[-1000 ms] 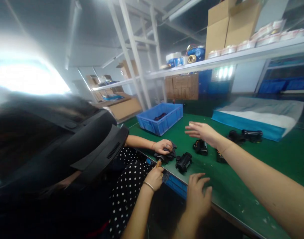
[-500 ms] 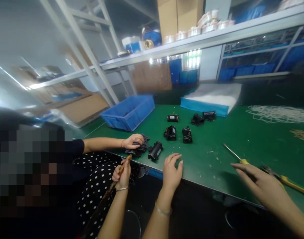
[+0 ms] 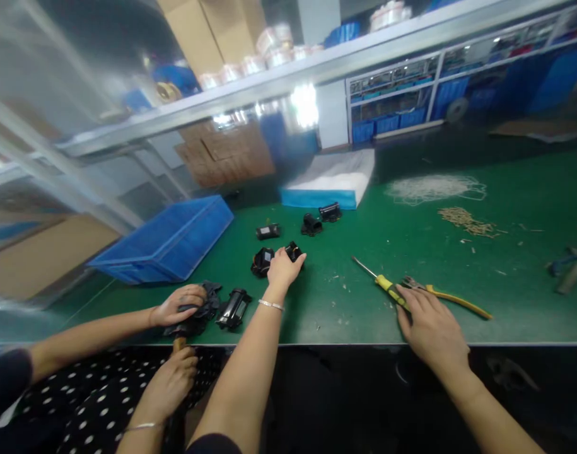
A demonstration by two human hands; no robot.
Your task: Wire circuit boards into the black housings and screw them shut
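Note:
My left hand reaches across the green bench and closes around a small black plastic housing, which its fingers partly cover. Right beside it sits another black housing with a pale label. My right hand rests on the bench with thumb and fingers around the handle of a yellow-and-black screwdriver, whose shaft points away to the left. Close to those fingers lie pliers with yellow handles. Further black housings lie around: one behind, a pair farther back, one near the front edge.
At the left, a co-worker's hand presses on a dark bundle, while the other hand grips a wooden handle. A blue bin and a white-and-blue pack stand behind. Pale ties and brass-coloured pins lie rightward.
The view has turned to the right. My left hand has gone forward from the bench edge onto a black housing. My right hand has come down onto the screwdriver's handle.

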